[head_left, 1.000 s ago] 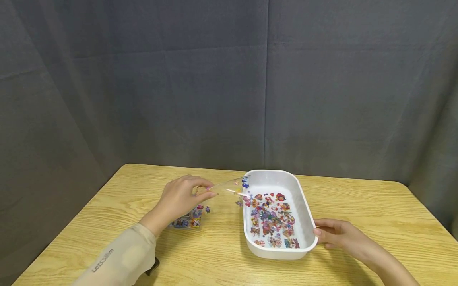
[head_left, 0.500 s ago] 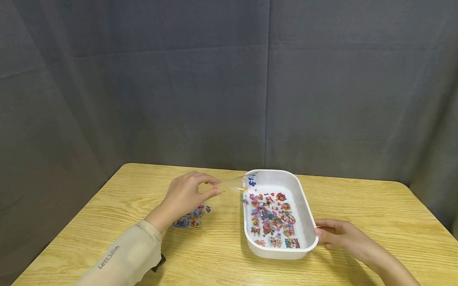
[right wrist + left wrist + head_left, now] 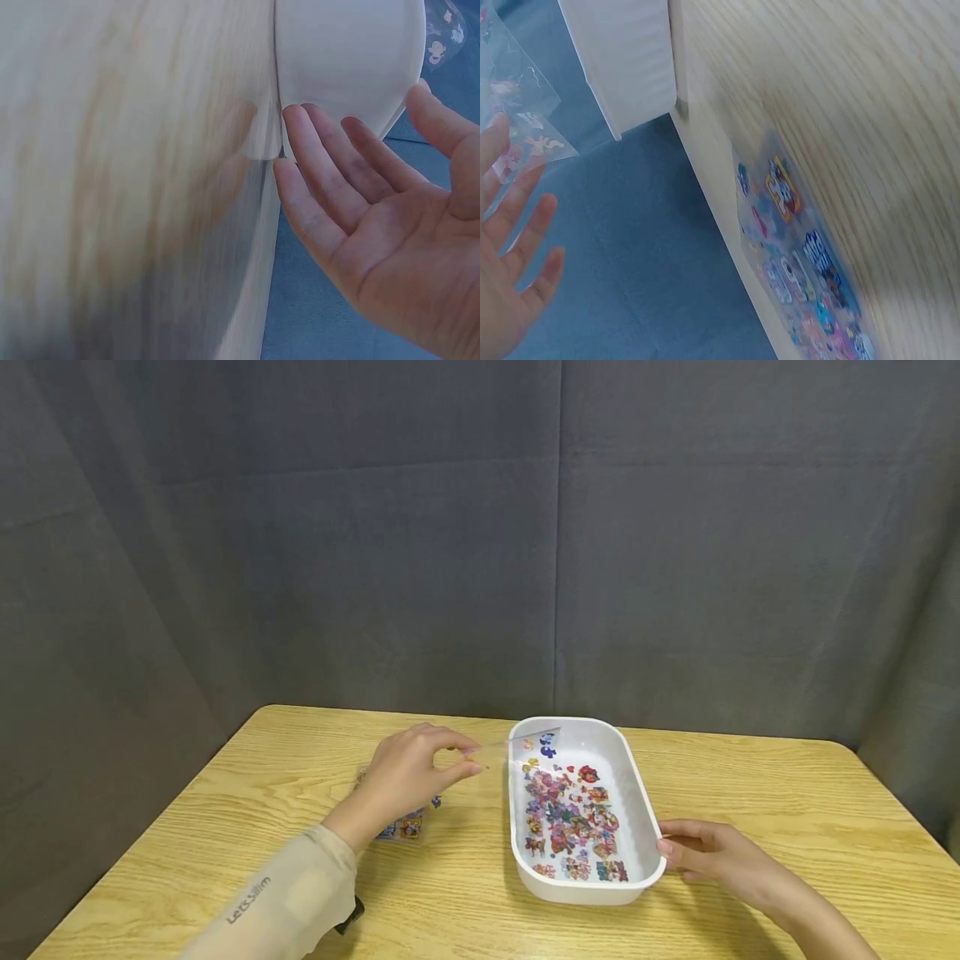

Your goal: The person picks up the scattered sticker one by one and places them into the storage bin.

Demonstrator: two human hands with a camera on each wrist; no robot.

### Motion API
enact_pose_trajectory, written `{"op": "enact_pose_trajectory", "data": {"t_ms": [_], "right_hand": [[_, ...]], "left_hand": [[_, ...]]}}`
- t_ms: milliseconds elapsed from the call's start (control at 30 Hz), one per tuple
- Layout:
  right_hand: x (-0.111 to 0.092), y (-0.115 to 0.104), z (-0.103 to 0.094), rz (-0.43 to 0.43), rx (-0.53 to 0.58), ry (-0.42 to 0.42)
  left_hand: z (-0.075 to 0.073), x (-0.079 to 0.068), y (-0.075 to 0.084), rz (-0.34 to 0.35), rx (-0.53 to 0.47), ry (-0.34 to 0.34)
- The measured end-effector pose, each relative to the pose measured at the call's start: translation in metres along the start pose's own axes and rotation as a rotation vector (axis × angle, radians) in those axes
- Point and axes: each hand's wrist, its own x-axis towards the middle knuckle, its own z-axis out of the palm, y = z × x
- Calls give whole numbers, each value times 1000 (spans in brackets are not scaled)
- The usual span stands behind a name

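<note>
My left hand [image 3: 412,772] pinches one end of a clear plastic sheet of small coloured cartoon stickers [image 3: 548,745] between thumb and fingers. The sheet's far end reaches over the left rim of a white rectangular tray [image 3: 577,894]. In the left wrist view, the clear sheet [image 3: 536,86] hangs from the fingertips beside the tray wall [image 3: 626,60]. Several sticker sheets lie in the tray, overlapping one another. My right hand [image 3: 705,856] holds the tray's near right corner, thumb on the rim; in the right wrist view its fingers [image 3: 322,165] rest against the outer wall.
More clear sticker sheets [image 3: 408,828] lie on the wooden table [image 3: 442,902] left of the tray, partly hidden by my left hand and forearm. A dark curtain [image 3: 450,568] hangs behind the table's back edge. A small black object [image 3: 350,917] shows under the left sleeve.
My left hand has moved to the right with the sticker sheet, so more of it now overlaps the tray. The tray and right hand have stayed in place.
</note>
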Motion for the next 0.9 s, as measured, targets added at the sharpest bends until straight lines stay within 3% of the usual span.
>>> {"op": "enact_pose_trajectory", "data": {"t_ms": [267, 633, 900], "right_hand": [[0, -1, 1, 7, -5, 3], [-1, -1, -1, 6, 5, -18], [1, 0, -2, 26, 3, -18]], "left_hand": [[8, 4, 9, 4, -30, -15], [18, 10, 20, 62, -40, -26], [21, 14, 29, 57, -29, -77]]}}
